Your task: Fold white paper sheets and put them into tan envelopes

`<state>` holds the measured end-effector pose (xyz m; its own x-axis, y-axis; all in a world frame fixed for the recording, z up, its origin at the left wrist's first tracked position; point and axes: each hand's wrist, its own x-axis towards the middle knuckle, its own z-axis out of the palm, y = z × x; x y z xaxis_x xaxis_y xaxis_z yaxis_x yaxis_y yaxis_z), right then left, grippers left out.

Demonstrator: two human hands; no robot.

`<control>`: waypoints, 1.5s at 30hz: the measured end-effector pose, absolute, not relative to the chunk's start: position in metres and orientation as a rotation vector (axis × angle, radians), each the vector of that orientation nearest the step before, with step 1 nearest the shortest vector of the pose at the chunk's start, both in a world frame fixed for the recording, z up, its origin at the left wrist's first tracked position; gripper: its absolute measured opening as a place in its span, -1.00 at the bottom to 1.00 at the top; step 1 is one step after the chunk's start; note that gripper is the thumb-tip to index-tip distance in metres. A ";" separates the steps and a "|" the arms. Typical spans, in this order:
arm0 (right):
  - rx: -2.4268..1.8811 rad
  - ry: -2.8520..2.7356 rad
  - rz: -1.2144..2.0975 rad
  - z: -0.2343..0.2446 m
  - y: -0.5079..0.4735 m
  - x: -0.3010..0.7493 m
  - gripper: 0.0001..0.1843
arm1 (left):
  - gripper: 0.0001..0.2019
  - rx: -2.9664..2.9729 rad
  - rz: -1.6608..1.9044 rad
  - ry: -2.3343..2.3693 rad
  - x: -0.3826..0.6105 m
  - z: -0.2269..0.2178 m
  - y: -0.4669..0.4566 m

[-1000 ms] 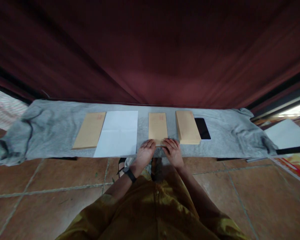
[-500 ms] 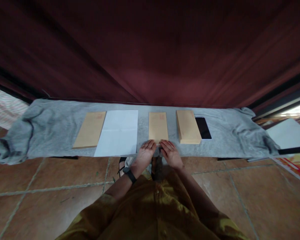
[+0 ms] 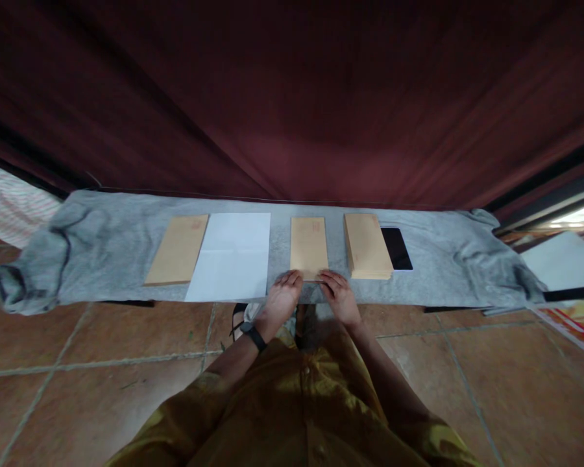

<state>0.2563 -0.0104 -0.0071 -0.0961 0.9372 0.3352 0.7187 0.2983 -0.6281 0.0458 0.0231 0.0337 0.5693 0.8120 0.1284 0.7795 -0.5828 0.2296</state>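
A brown paper envelope (image 3: 308,243) with small red print lies flat in front of me, its near end at my hands. My left hand (image 3: 285,297) rests its extended fingers on the near left corner. At the near right corner lie the fingers of my right hand (image 3: 340,299), pressing from above. To the right stands a thick stack of brown envelopes (image 3: 367,243). White paper sheets (image 3: 234,253), creased across the middle, lie to the left, beside another low pile of brown envelopes (image 3: 178,250).
A dark-screened phone or tablet (image 3: 396,248) lies partly under the right stack. Grey cloth (image 3: 448,259) covers the narrow table, bunched at both ends. A dark red curtain (image 3: 292,130) hangs behind it. Tiled floor (image 3: 150,363) shows below.
My right hand has slid a little to the right along the envelope's near end, widening the gap between my hands. My left hand stays at the left corner.
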 end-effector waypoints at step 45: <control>-1.682 -1.666 0.405 0.000 0.016 0.253 -0.90 | -0.75 2.542 0.369 1.534 0.056 0.039 0.030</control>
<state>0.2531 0.0161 0.0003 0.1139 0.9583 0.2621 0.7309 0.0978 -0.6755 0.0557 0.0304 0.0393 0.4470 0.8848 0.1315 0.8480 -0.4659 0.2527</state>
